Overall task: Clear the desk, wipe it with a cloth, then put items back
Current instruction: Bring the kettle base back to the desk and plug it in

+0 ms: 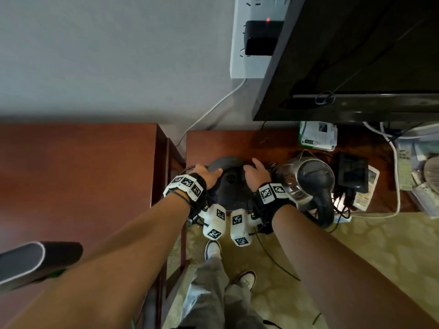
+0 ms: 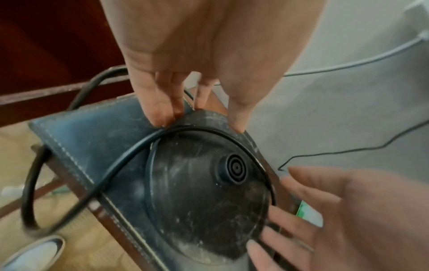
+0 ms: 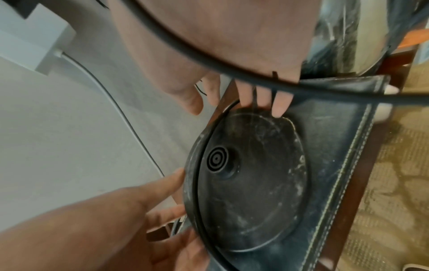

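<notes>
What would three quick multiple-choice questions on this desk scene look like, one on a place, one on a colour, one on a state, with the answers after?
1. Where does the kettle stand relative to the round kettle base?
A. On it
B. Beside it, toward the person's right
C. On the floor

2. What colour is the mat under the base?
A. Red
B. White
C. Black with pale stitching

3. What are the two hands doing?
A. Both hold the base's rim
B. Both hang idle
C. One holds a cloth

Answers: B, the base's connector lies bare; C, the left wrist view shows it; A, left hand and right hand curl fingers at opposite edges.
</notes>
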The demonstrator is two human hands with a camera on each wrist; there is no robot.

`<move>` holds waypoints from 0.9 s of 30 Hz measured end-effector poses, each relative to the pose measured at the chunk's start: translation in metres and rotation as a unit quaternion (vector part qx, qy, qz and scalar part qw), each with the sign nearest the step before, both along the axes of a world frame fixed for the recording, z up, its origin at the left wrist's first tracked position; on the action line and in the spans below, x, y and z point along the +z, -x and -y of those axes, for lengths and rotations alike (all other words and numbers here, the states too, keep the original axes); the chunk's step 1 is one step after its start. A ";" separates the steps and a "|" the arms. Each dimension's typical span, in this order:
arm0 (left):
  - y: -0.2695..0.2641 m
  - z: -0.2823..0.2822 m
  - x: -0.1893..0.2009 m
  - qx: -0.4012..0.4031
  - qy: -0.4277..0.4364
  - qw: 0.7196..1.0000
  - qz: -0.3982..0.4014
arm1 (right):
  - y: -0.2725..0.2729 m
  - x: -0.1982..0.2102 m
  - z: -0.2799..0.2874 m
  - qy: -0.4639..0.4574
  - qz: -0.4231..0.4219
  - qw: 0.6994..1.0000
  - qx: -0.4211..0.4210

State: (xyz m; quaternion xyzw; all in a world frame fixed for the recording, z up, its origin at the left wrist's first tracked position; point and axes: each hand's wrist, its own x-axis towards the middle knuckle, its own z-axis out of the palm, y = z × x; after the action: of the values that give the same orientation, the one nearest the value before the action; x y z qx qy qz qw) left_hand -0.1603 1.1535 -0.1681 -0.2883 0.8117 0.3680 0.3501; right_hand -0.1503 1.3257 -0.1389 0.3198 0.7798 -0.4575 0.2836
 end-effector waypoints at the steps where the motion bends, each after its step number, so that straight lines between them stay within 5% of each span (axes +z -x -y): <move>1: -0.002 -0.001 0.012 0.016 -0.017 1.000 0.004 | 0.001 0.000 0.001 -0.005 0.002 1.000 0.001; 9: -0.016 -0.001 0.029 0.117 -0.119 0.986 -0.018 | 0.006 0.014 0.011 -0.004 0.017 0.999 0.034; 14: -0.030 -0.005 0.038 0.096 -0.106 0.984 -0.108 | -0.005 0.021 0.011 -0.043 -0.042 0.996 0.065; 27: -0.102 0.054 0.112 0.240 -0.180 0.933 -0.197 | -0.060 0.105 0.049 -0.037 -0.168 0.973 0.156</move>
State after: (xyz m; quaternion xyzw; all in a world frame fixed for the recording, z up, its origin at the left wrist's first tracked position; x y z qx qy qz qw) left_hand -0.0587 1.0997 -0.0562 -0.3285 0.6911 0.6304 0.1302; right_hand -0.0900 1.2772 -0.0338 0.1226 0.8730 -0.4255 0.2045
